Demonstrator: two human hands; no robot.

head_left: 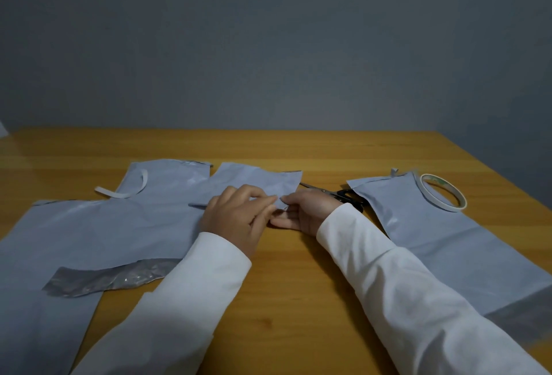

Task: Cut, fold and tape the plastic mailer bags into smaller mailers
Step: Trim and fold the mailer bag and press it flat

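1. a small grey mailer piece (254,183) is lying just above the middle of the frame on the wooden table (298,279), with both hands meeting at its lower right corner.
2. the left hand (239,213) is resting on the piece, its fingers (263,200) curling and pinching the corner edge.
3. the right hand (307,210) is lying just beside the left one, palm turned inward, its fingers (283,221) gripping the same corner from below.
4. both arms are wearing white sleeves (403,300) that are reaching in from the bottom of the frame.
5. a larger grey mailer bag (104,234) is spreading across the left of the frame, with a shiny darker flap (113,277) folding out at its lower edge.
6. another grey bag (167,177) is lying behind it in the upper left of the table, with a white strip (128,192) curling on top of it.
7. a third grey mailer bag (442,234) is lying on the right of the frame.
8. a roll of tape (443,192) is sitting on the upper end of that right bag.
9. scissors (334,192) are lying on the table just behind the right hand, between the small piece and the right bag; their black handles are partly hiding behind the wrist.
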